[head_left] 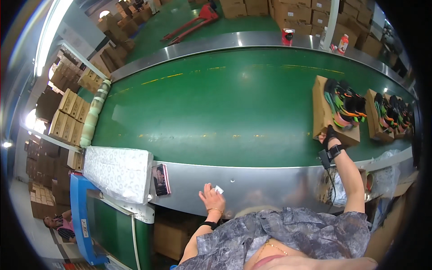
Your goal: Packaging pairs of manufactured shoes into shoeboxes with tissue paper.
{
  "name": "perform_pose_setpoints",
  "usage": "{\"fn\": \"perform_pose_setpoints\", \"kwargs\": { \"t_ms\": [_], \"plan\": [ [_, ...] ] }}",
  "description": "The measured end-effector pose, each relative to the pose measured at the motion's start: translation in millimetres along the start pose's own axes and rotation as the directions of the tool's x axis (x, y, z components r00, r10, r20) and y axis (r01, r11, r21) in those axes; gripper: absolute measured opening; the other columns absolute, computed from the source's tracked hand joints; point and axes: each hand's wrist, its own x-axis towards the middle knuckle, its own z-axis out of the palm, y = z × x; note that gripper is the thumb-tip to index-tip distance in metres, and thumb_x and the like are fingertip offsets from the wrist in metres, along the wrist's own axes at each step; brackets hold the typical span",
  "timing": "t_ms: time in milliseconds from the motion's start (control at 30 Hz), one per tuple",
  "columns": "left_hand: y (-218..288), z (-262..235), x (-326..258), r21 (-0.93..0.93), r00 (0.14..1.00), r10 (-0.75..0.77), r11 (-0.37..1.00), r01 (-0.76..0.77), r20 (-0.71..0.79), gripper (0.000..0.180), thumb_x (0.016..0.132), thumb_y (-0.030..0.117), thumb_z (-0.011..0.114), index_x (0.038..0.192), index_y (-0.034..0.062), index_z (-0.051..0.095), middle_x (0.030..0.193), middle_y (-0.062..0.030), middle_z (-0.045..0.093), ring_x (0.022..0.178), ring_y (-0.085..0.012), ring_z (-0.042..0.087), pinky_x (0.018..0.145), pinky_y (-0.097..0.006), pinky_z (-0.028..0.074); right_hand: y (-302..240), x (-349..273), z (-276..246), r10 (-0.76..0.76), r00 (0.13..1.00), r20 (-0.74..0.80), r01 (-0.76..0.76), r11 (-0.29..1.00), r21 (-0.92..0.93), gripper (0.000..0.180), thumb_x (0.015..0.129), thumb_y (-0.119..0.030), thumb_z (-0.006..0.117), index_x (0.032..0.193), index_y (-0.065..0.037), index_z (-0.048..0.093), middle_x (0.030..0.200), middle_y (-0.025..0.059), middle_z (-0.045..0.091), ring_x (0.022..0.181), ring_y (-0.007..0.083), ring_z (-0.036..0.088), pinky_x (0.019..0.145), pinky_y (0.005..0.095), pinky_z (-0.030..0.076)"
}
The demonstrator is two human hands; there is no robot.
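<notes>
One brown cardboard box (320, 110), black-green-orange shoes (345, 103) atop — my right hand (330, 137) touching, grip unclear; left hand (210, 198) pinching small white packet (219, 189).

bright | tube lamp (51, 37) overexposed, upper left | soft glare on belt (216, 99) | edges bowed, corners black

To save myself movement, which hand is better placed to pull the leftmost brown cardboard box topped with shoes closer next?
Probably the right hand: its fingers rest at that brown cardboard box. The left hand is well away, seemingly holding a small white item.
</notes>
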Motion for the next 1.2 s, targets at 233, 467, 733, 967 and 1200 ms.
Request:
{"fn": "perform_pose_setpoints", "kwargs": {
  "t_ms": [233, 467, 733, 967, 1200],
  "plan": [
    [-31, -13, 25, -0.187, 0.946, 0.304, 0.929, -0.320, -0.112, 0.011, 0.070, 0.006, 0.055, 0.080, 0.0011, 0.051, 0.111, -0.0170, 0.048, 0.108, -0.0316, 0.043, 0.089, -0.044, 0.033, 135, -84, 65, 0.157, 0.971, 0.180, -0.146, 0.987, -0.071, 0.034, 0.073, -0.041, 0.066, 0.075, -0.012, 0.047, 0.054, 0.0040, 0.042, 0.046, 0.0178, 0.042, 0.039, 0.0284, 0.033],
    [-117, -34, 53, -0.222, 0.825, 0.549, 0.829, -0.514, 0.138, 0.010, 0.074, 0.007, 0.050, 0.082, 0.0019, 0.048, 0.117, -0.0166, 0.044, 0.112, -0.0301, 0.040, 0.091, -0.052, 0.024, 221, -231, 126, 0.291, 0.816, 0.499, -0.072, 0.908, -0.413, 0.021, 0.078, -0.021, 0.061, 0.091, -0.006, 0.053, 0.072, 0.0114, 0.058, 0.063, 0.0230, 0.057, 0.056, 0.0321, 0.047],
    [-143, -30, 54, -0.267, 0.793, 0.599, 0.786, -0.558, 0.107, 0.013, 0.076, 0.007, 0.049, 0.087, 0.0032, 0.045, 0.120, -0.0159, 0.043, 0.115, -0.0291, 0.039, 0.093, -0.054, 0.021, 131, -293, 158, -0.549, 0.058, 0.834, 0.711, -0.564, -0.420, 0.021, 0.075, -0.024, 0.057, 0.086, -0.005, 0.059, 0.082, 0.0120, 0.060, 0.076, 0.0275, 0.058, 0.069, 0.0353, 0.046],
    [-138, -36, 55, -0.274, 0.814, 0.568, 0.808, -0.522, 0.124, 0.015, 0.074, 0.006, 0.050, 0.088, 0.0027, 0.046, 0.119, -0.0154, 0.044, 0.114, -0.0293, 0.040, 0.093, -0.053, 0.024, 124, -267, 198, -0.185, 0.629, 0.756, 0.574, -0.545, -0.611, 0.036, 0.074, -0.036, 0.051, 0.085, -0.003, 0.060, 0.090, 0.0163, 0.059, 0.085, 0.0307, 0.057, 0.074, 0.0396, 0.044],
    [-138, -33, 55, -0.261, 0.848, 0.524, 0.832, -0.489, 0.083, 0.015, 0.074, 0.006, 0.051, 0.086, 0.0026, 0.043, 0.120, -0.0175, 0.043, 0.114, -0.0314, 0.040, 0.096, -0.050, 0.024, 127, -198, 151, -0.349, 0.282, 0.894, 0.822, -0.393, -0.413, 0.024, 0.073, -0.026, 0.056, 0.077, -0.003, 0.058, 0.072, 0.0183, 0.057, 0.073, 0.0330, 0.057, 0.064, 0.0391, 0.044]
  ]
}}
